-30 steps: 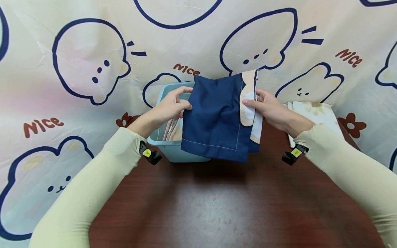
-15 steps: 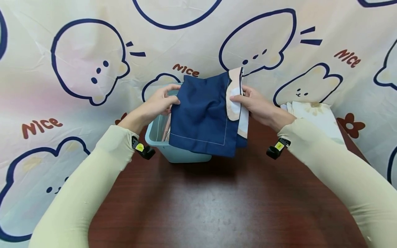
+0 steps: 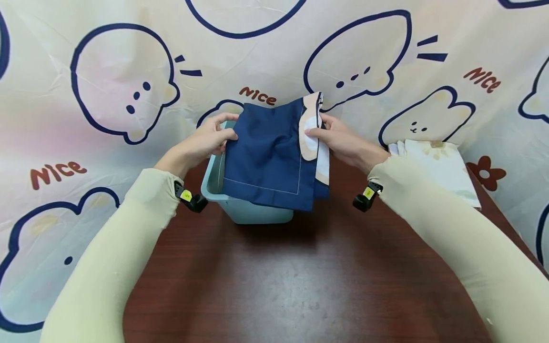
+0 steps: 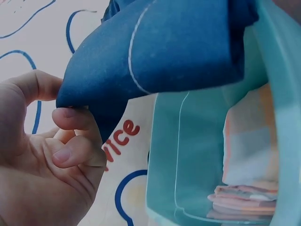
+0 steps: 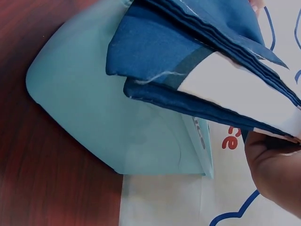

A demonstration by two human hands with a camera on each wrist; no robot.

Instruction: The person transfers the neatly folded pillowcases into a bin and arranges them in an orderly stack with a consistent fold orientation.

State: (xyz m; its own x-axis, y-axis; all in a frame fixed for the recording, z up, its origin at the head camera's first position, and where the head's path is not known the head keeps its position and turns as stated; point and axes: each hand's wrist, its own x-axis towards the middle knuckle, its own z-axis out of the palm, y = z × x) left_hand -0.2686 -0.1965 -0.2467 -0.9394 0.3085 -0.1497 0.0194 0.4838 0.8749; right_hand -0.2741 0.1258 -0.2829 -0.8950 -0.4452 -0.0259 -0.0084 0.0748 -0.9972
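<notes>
A folded navy cloth (image 3: 268,152) with a beige and white printed strip on its right side hangs over a light blue plastic bin (image 3: 257,215). My left hand (image 3: 201,145) pinches its left edge between thumb and fingers. On the opposite side, my right hand (image 3: 343,142) grips the printed edge, thumb in front. Several stacked layers of the cloth show in the right wrist view, where part of the right hand (image 5: 277,174) is out of frame. Inside the bin, the left wrist view reveals folded pale checked cloth (image 4: 251,141) and pinkish folded layers (image 4: 242,202).
A folded white cloth (image 3: 442,166) with a flower print lies at the back right of the dark reddish-brown table (image 3: 279,286). Behind everything hangs a cartoon-printed curtain (image 3: 240,62), close to the bin's far side.
Both hands have carried the navy cloth left and slightly upward in view, so it now covers more of the bin's opening. The bin has stayed in place.
</notes>
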